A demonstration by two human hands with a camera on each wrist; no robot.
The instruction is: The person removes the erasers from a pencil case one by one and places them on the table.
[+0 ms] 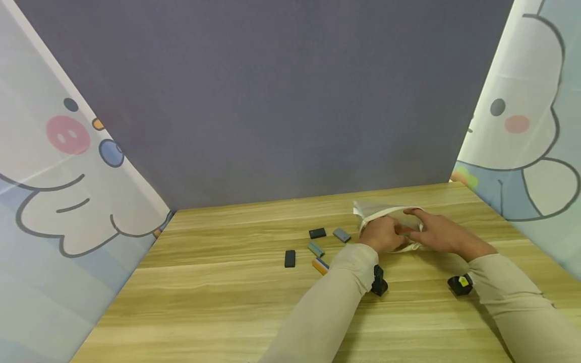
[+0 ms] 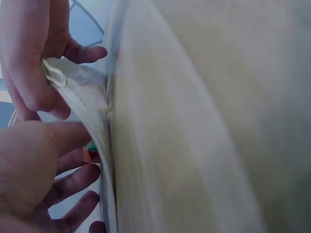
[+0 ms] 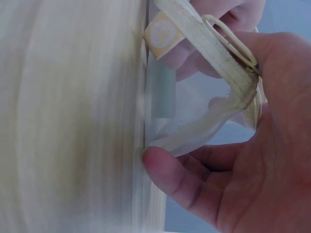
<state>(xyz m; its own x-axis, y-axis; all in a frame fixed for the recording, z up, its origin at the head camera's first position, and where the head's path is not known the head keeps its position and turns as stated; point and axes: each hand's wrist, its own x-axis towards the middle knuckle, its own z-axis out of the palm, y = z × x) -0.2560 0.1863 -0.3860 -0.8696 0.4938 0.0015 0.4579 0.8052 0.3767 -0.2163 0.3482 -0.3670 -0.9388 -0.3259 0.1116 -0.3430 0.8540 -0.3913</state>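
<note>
A whitish mesh bag (image 1: pixel 369 207) with a cream edge band lies at the right back of the table, its mouth toward me. My left hand (image 1: pixel 382 234) reaches into the mouth, its fingers partly hidden by the band. A small red-and-green item (image 2: pixel 92 153) shows between the thumb and forefinger; the other fingers are spread. My right hand (image 1: pixel 440 232) grips the bag's edge, thumb (image 3: pixel 167 171) on the near side and fingers behind the mesh (image 3: pixel 204 124). In the right wrist view, a pale green item (image 3: pixel 163 92) shows through the mesh, beside a square label (image 3: pixel 163 35).
Left of the bag lie a black block (image 1: pixel 317 233), a grey block (image 1: pixel 342 235), a grey-green block (image 1: pixel 315 249), a dark block (image 1: pixel 290 258) and an orange-and-blue one (image 1: pixel 320 265) partly behind the left sleeve. Black wrist devices (image 1: pixel 460 285) sit under both forearms. A grey panel (image 1: pixel 272 101) stands behind the table.
</note>
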